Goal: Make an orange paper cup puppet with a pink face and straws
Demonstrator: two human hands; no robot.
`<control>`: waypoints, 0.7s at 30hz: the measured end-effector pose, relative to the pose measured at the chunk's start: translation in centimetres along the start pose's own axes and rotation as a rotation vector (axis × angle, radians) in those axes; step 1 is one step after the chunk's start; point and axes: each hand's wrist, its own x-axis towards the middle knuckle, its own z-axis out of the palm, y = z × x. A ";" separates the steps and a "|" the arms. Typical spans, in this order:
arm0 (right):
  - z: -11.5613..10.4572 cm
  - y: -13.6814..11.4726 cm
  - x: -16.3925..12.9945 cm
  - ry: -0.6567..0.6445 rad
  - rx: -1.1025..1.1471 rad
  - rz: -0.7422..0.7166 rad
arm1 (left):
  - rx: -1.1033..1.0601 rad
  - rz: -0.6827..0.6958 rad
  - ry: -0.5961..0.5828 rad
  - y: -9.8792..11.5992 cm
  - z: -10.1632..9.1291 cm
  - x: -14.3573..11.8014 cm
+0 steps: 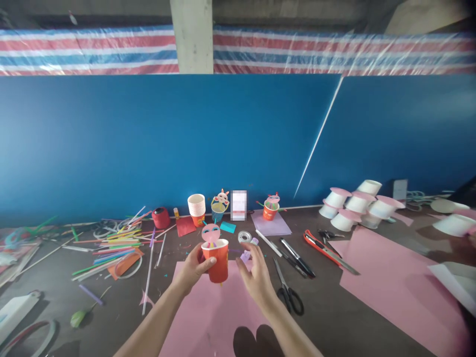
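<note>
My left hand (194, 269) is wrapped around the side of a red paper cup (218, 265), held upright above a sheet of pink paper (208, 317). Out of the cup's mouth rises a pink paper figure head (211, 233) with big eyes and blue-green feelers. To the right of the cup, my right hand (256, 277) is apart from it, fingers spread and curved, holding nothing. Small purple pieces (245, 256) lie just beyond its fingertips, near a roll of clear tape (244, 237). Scissors (287, 287) rest on the table right of that hand.
Left are many coloured straws (111, 253). Stacked paper cups (197, 206) and a decorated red cup (270, 210) stand at the back. An orange utility knife (327, 251), blade out, lies right, before piled white cups (359, 204) and pink sheets (397, 287).
</note>
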 end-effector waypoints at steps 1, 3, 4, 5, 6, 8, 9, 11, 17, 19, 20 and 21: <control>0.3 0.3 0.3 0.024 0.034 0.020 | -0.001 0.017 -0.013 0.1 0.0 0.2; 0.8 1.1 1.2 0.021 0.158 0.131 | -0.001 0.059 -0.020 0.2 -0.2 0.7; 1.0 1.6 1.7 -0.025 0.253 0.218 | 0.000 0.081 -0.021 0.2 -0.2 0.9; 1.2 2.0 2.1 -0.093 0.362 0.314 | 0.000 0.098 -0.020 0.1 -0.3 1.2; 1.4 2.3 2.5 -0.169 0.473 0.410 | 0.001 0.109 -0.019 0.1 -0.4 1.4; 2.0 2.8 3.1 -0.290 0.660 0.549 | -0.001 0.111 -0.028 -0.1 -0.5 1.9; 2.3 3.0 3.3 -0.320 0.726 0.587 | -0.005 0.108 -0.035 -0.2 -0.6 2.1; 3.0 3.2 3.3 -0.303 0.821 0.607 | -0.013 0.096 -0.045 -0.4 -0.8 2.5; 4.1 4.1 3.0 -0.247 1.001 0.597 | 0.019 0.054 -0.022 -0.8 -1.2 3.4; 3.6 4.1 2.9 -0.285 0.989 0.567 | 0.009 0.038 -0.019 -1.0 -1.1 3.6; 3.4 3.9 2.8 -0.330 0.984 0.541 | 0.002 0.037 -0.017 -1.1 -1.0 3.7; 3.2 3.7 2.7 -0.382 0.981 0.510 | -0.004 0.044 -0.011 -1.2 -1.0 3.8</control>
